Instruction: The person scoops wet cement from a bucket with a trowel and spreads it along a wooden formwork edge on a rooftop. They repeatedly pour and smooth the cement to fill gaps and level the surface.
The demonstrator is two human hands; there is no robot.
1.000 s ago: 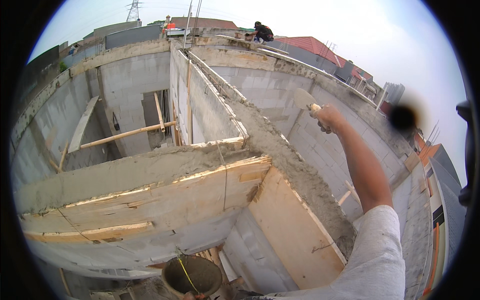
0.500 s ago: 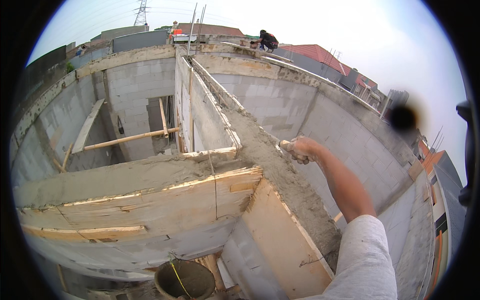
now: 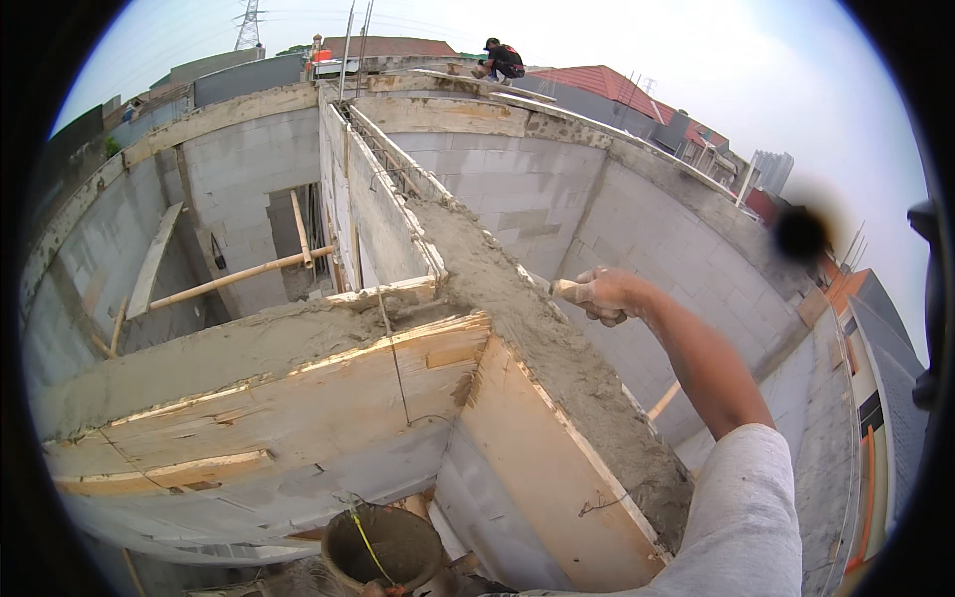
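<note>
My right hand (image 3: 609, 297) is closed round a trowel's pale handle (image 3: 567, 291), held at the right edge of wet grey concrete (image 3: 517, 338) in a long boarded channel. The blade is hardly visible; whether it touches the concrete I cannot tell. The concrete surface is rough and joins a smoother poured strip (image 3: 209, 353) running left behind a plywood board (image 3: 279, 408). At the bottom edge, a bucket (image 3: 348, 552) with a yellow strap hangs or stands below the boards. A small bit of my left hand (image 3: 373, 589) shows beside it, its fingers mostly cut off by the frame.
Grey block walls (image 3: 686, 318) drop on both sides of the channel. Bamboo poles (image 3: 229, 277) and a plank (image 3: 157, 254) span the left room. Steel rods (image 3: 348, 45) rise at the back, where another person (image 3: 504, 60) crouches on the wall top. Bent wire (image 3: 612, 502) sticks from the near board.
My right hand with the trowel has come down and left from its raised position a second ago to the concrete's edge. The blade, earlier plainly seen, is now hardly visible.
</note>
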